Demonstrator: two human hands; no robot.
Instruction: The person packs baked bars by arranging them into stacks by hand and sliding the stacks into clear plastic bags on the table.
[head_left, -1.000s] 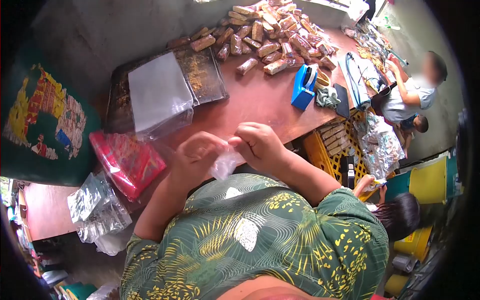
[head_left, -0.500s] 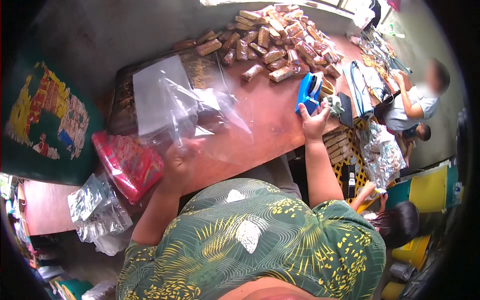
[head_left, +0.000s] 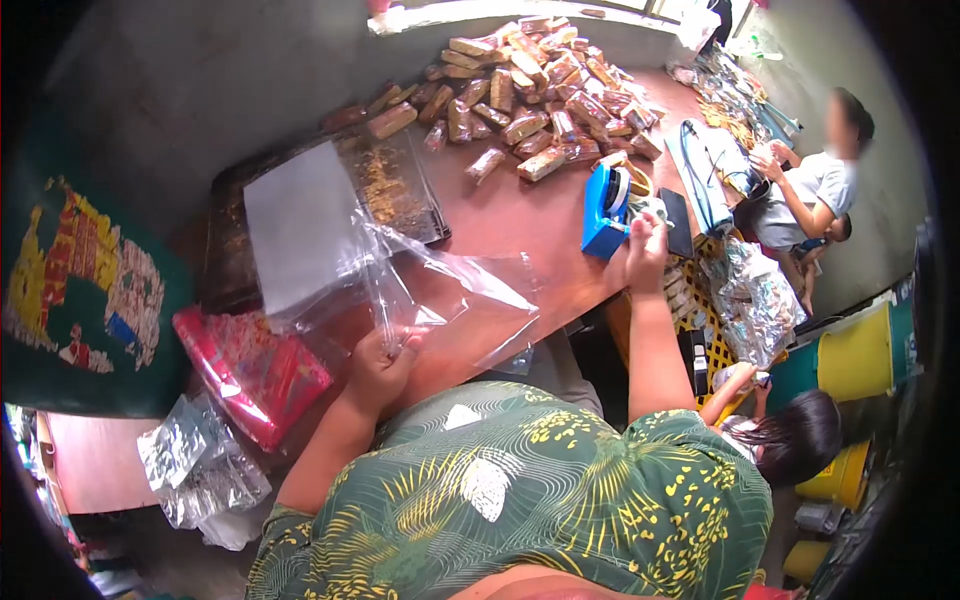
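My left hand point(head_left: 385, 362) pinches the lower edge of a clear plastic bag point(head_left: 440, 290), which spreads crinkled over the table in front of me. Beneath its left part lies a flat white sheet point(head_left: 305, 225) on a dark, worn board point(head_left: 395, 195). My right hand point(head_left: 643, 258) is raised just beside a blue tape dispenser point(head_left: 604, 215), its fingers drawn together. Whatever is between those fingertips is too small to make out. Behind them sits a pale-handled object point(head_left: 650, 208), close to a dark flat item point(head_left: 677, 222).
Many wrapped brown bars point(head_left: 540, 95) are heaped at the back of the reddish table point(head_left: 470, 225). A red plastic pack point(head_left: 255, 375) and clear wrappers point(head_left: 200, 465) lie left. To the right are a yellow crate point(head_left: 715, 330), silvery plastic point(head_left: 750, 300) and several people.
My left hand has moved slightly, and the clear bag it holds has opened out lower and nearer. My right fingers have come off the tape dispenser and drawn together to its right.
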